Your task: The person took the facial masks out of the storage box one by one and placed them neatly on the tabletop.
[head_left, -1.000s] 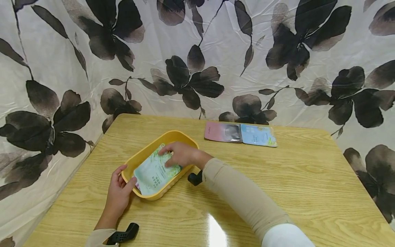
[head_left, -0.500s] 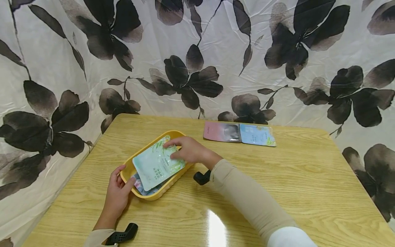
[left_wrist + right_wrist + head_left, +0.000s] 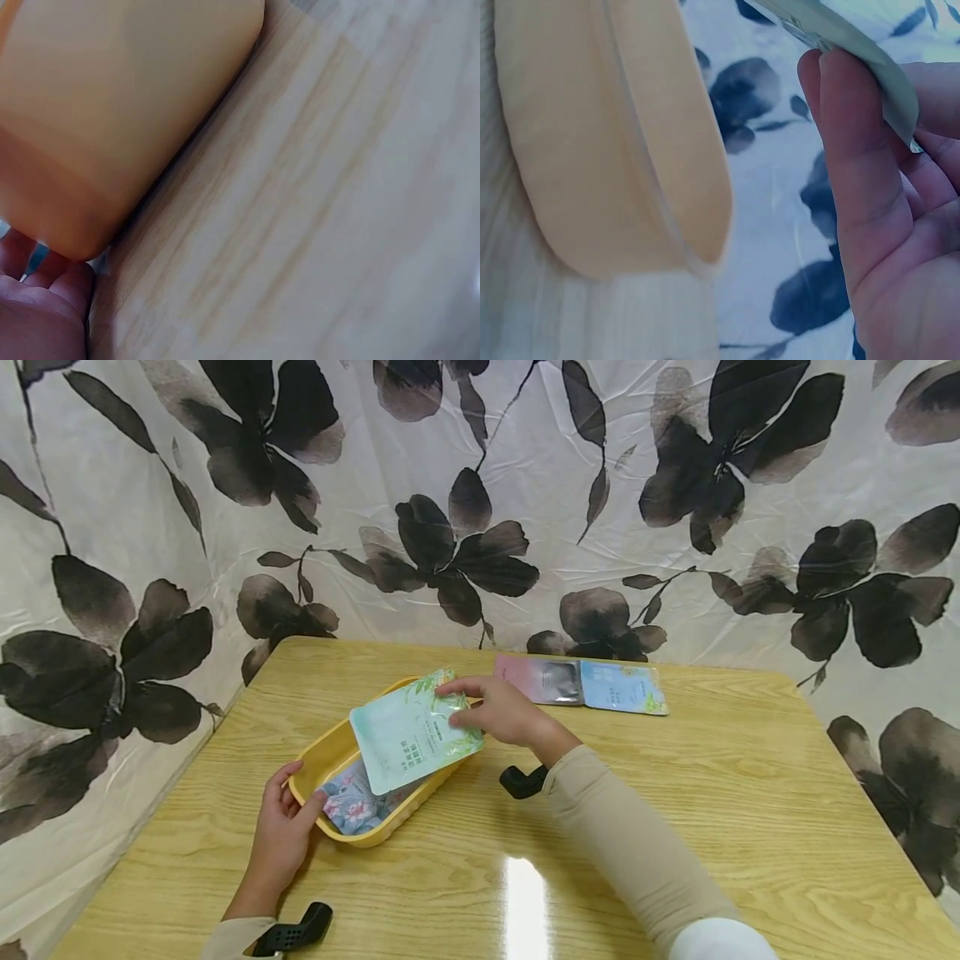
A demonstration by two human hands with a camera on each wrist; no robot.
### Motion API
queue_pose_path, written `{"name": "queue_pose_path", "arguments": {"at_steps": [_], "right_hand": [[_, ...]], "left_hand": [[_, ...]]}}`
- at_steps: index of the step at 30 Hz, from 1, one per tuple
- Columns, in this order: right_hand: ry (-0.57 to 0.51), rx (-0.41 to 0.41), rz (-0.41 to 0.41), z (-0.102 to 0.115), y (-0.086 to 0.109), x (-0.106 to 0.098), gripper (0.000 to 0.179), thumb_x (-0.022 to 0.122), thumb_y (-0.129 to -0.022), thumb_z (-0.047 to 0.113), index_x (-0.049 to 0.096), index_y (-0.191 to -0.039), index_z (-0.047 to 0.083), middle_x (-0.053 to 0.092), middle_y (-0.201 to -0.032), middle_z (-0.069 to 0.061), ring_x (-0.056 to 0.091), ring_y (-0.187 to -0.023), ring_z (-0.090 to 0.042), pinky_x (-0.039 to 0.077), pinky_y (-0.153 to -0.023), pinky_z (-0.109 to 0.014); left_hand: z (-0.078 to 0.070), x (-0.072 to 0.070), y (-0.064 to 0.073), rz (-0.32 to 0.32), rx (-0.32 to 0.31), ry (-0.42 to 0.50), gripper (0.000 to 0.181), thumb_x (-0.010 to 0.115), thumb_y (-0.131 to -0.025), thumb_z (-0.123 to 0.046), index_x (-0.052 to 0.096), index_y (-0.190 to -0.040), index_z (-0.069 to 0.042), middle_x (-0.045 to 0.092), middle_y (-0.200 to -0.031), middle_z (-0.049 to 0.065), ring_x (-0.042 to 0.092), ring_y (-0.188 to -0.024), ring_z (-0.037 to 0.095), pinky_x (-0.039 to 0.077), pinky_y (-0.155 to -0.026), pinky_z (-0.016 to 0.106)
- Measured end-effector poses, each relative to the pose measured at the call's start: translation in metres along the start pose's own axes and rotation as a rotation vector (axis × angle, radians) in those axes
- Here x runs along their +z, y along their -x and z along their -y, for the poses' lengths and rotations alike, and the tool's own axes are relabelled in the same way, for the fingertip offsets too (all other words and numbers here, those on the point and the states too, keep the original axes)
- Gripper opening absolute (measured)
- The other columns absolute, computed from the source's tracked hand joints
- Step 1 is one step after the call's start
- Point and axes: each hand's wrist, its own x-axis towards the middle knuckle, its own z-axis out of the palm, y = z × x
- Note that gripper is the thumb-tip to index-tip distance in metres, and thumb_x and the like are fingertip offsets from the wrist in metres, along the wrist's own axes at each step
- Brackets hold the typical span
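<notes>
My right hand (image 3: pixel 506 714) pinches a pale green sheet mask packet (image 3: pixel 405 735) by its right edge, thumb on one face and fingers on the other. In the head view the packet is tilted above a yellow plastic basket (image 3: pixel 411 812) and overlaps its right part. The right wrist view has the packet's edge (image 3: pixel 874 56) between thumb and fingers, apart from the basket's wall (image 3: pixel 570 150). At the basket's near left end, my left hand (image 3: pixel 277 831) grips the rim, thumb at the inside. A blue-grey packet with pink flowers (image 3: pixel 352 797) lies in the basket, partly covered.
Toward the table's back edge, a pink and silver packet (image 3: pixel 536 679) and a light blue packet (image 3: pixel 622 687) lie side by side. A floral curtain (image 3: pixel 585 485) hangs behind the wooden table (image 3: pixel 675 802). Both wrists carry black camera mounts.
My right hand has lifted the green packet and drawn it to the right and back, uncovering the flowered packet in the basket. The left hand has kept its grip on the rim.
</notes>
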Motion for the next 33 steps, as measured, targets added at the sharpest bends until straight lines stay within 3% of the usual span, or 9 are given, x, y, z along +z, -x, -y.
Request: {"name": "queue_pose_path", "arguments": {"at_steps": [3, 8, 15, 18, 21, 23, 24, 29, 33], "right_hand": [[-0.11, 0.0, -0.006, -0.004, 0.005, -0.009, 0.044, 0.067, -0.093, 0.001, 0.061, -0.136, 0.006, 0.06, -0.129, -0.013, 0.065, -0.087, -0.019, 0.055, -0.073, -0.03], [-0.198, -0.007, -0.043, -0.013, 0.013, -0.023, 0.044, 0.063, -0.094, -0.003, 0.057, -0.138, -0.001, 0.063, -0.119, -0.016, 0.067, -0.085, -0.018, 0.057, -0.069, -0.032], [-0.262, 0.017, -0.121, -0.037, 0.026, -0.042, 0.043, 0.061, -0.096, -0.003, 0.054, -0.138, -0.003, 0.051, -0.136, -0.019, 0.065, -0.085, -0.022, 0.055, -0.065, -0.031], [-0.265, 0.046, -0.148, -0.048, 0.032, -0.048, 0.043, 0.062, -0.097, 0.0, 0.053, -0.139, -0.002, 0.043, -0.146, -0.02, 0.062, -0.105, -0.032, 0.053, -0.065, -0.031], [-0.241, 0.072, -0.187, -0.055, 0.039, -0.054, 0.042, 0.063, -0.098, 0.002, 0.054, -0.139, 0.0, 0.035, -0.155, -0.016, 0.043, -0.134, -0.038, 0.052, -0.07, -0.033], [-0.209, 0.079, -0.217, -0.059, 0.044, -0.058, 0.042, 0.064, -0.097, 0.004, 0.054, -0.138, 0.001, 0.033, -0.158, -0.013, 0.028, -0.145, -0.037, 0.052, -0.072, -0.034], [-0.204, 0.081, -0.225, -0.061, 0.046, -0.059, 0.042, 0.064, -0.097, 0.004, 0.054, -0.138, 0.001, 0.034, -0.157, -0.014, 0.029, -0.144, -0.037, 0.053, -0.074, -0.034], [-0.22, 0.087, -0.244, -0.071, 0.054, -0.065, 0.044, 0.064, -0.098, 0.005, 0.052, -0.14, -0.001, 0.04, -0.152, -0.017, 0.059, -0.108, -0.03, 0.053, -0.072, -0.034], [-0.229, 0.105, -0.288, -0.081, 0.062, -0.071, 0.044, 0.064, -0.098, 0.006, 0.053, -0.14, 0.001, 0.051, -0.127, -0.016, 0.052, -0.078, -0.015, 0.048, -0.067, -0.031]], "left_hand": [[0.001, 0.0, -0.001, 0.002, -0.001, 0.0, 0.06, 0.054, -0.103, -0.005, 0.019, -0.151, 0.002, 0.037, -0.145, 0.033, 0.051, -0.108, -0.002, 0.045, -0.082, 0.008], [0.001, 0.0, 0.0, 0.008, -0.009, 0.015, 0.061, 0.053, -0.103, -0.005, 0.018, -0.152, 0.002, 0.034, -0.148, 0.031, 0.05, -0.11, -0.001, 0.045, -0.082, 0.008], [0.0, 0.0, 0.002, 0.011, -0.017, 0.01, 0.061, 0.053, -0.104, -0.006, 0.017, -0.153, 0.001, 0.033, -0.149, 0.031, 0.049, -0.112, -0.001, 0.044, -0.083, 0.008], [-0.001, 0.0, 0.001, 0.009, -0.015, 0.009, 0.061, 0.053, -0.104, -0.006, 0.017, -0.153, 0.001, 0.033, -0.148, 0.031, 0.049, -0.112, -0.001, 0.044, -0.083, 0.008], [-0.002, 0.0, 0.001, 0.01, -0.01, 0.008, 0.061, 0.053, -0.104, -0.006, 0.017, -0.152, 0.002, 0.033, -0.148, 0.031, 0.05, -0.111, -0.002, 0.044, -0.083, 0.008], [-0.002, 0.0, 0.001, 0.011, -0.01, 0.007, 0.061, 0.053, -0.104, -0.006, 0.017, -0.152, 0.002, 0.033, -0.148, 0.031, 0.05, -0.111, -0.002, 0.045, -0.083, 0.008], [-0.001, 0.0, 0.001, 0.01, -0.012, 0.008, 0.061, 0.053, -0.104, -0.006, 0.017, -0.152, 0.002, 0.034, -0.148, 0.031, 0.05, -0.111, -0.002, 0.045, -0.083, 0.008], [-0.002, 0.001, 0.001, 0.006, -0.013, 0.018, 0.06, 0.052, -0.104, -0.006, 0.017, -0.152, 0.001, 0.033, -0.147, 0.03, 0.049, -0.111, -0.003, 0.045, -0.083, 0.008], [-0.002, 0.001, 0.001, 0.009, -0.009, 0.026, 0.06, 0.052, -0.104, -0.006, 0.017, -0.152, 0.002, 0.034, -0.147, 0.03, 0.05, -0.111, -0.002, 0.045, -0.083, 0.008]]}}
